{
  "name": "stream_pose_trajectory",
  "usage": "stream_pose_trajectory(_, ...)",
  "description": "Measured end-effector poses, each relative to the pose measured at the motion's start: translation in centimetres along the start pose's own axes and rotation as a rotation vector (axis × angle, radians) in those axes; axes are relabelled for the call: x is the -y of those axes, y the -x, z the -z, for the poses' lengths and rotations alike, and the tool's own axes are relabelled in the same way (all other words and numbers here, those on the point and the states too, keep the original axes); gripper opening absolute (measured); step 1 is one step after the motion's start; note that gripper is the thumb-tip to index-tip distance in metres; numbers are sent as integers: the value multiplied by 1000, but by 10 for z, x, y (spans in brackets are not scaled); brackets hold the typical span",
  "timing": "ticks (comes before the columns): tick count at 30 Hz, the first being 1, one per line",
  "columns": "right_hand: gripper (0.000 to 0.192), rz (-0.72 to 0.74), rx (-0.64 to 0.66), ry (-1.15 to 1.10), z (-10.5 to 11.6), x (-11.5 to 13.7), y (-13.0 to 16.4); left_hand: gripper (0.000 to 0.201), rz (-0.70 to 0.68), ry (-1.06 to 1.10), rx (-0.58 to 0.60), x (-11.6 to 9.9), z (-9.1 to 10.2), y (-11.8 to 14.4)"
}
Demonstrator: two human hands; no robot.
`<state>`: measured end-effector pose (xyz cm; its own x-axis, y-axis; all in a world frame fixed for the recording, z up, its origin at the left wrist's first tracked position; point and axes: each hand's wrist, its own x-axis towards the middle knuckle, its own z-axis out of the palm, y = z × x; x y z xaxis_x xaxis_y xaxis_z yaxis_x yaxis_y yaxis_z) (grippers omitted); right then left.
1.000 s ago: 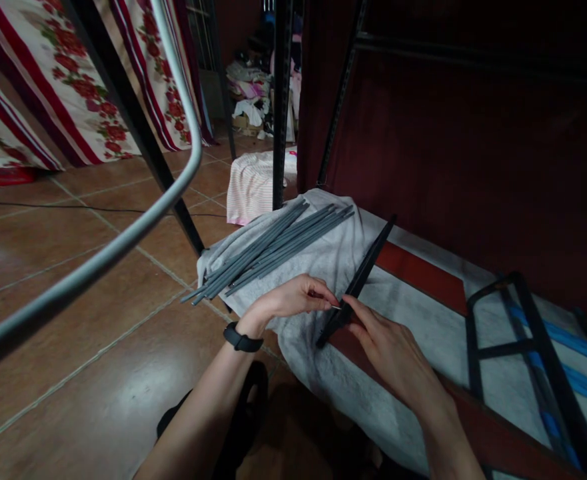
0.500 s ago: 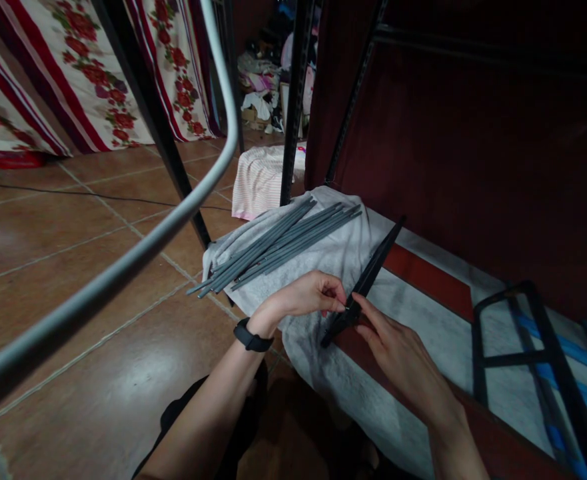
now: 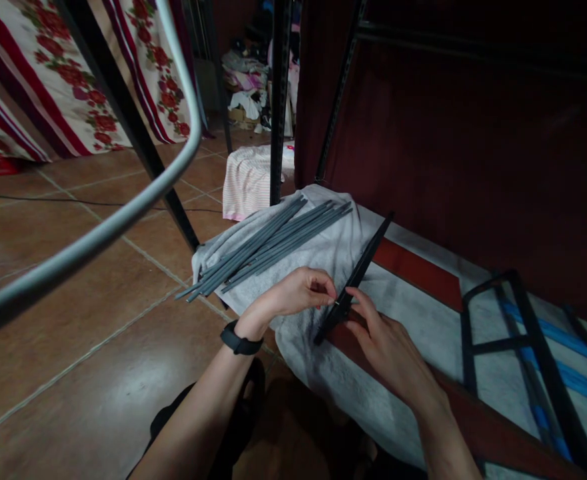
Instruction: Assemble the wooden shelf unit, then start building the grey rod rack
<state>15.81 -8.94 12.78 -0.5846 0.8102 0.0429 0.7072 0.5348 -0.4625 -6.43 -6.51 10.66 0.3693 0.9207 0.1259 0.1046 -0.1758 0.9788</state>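
Black strip [image 3: 360, 270] lies slantwise on the grey towel [image 3: 333, 257], its near end at the towel's front edge; the left hand [image 3: 293, 293] pinches something too small to make out against that end, while the right hand [image 3: 386, 343] steadies the strip with fingers closed on it; probably a fitting step, calling next for fine alignment; grey rods [image 3: 268, 243] lie bundled near the towel's left corner.

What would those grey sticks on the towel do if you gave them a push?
The grey rods look round and smooth, so they would probably roll or slide apart. The soft white towel under them may slow that. Their near ends stick out past the towel's edge, so a hard shove could tip some onto the floor.
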Motion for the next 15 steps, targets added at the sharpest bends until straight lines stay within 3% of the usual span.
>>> stream_pose_trajectory(4, 39, -10, -18, -11, 0, 2, -1, 10, -61, -14, -11, 0, 1, 0)
stream_pose_trajectory(9, 35, -9, 0, -13, 1, 2, -2, 18, 71, 87, 7, 10, -1, -2)
stream_pose_trajectory(15, 39, -14, 14, -29, 1, 2, -2, 16, 61, 78, -21, 9, -6, -2)
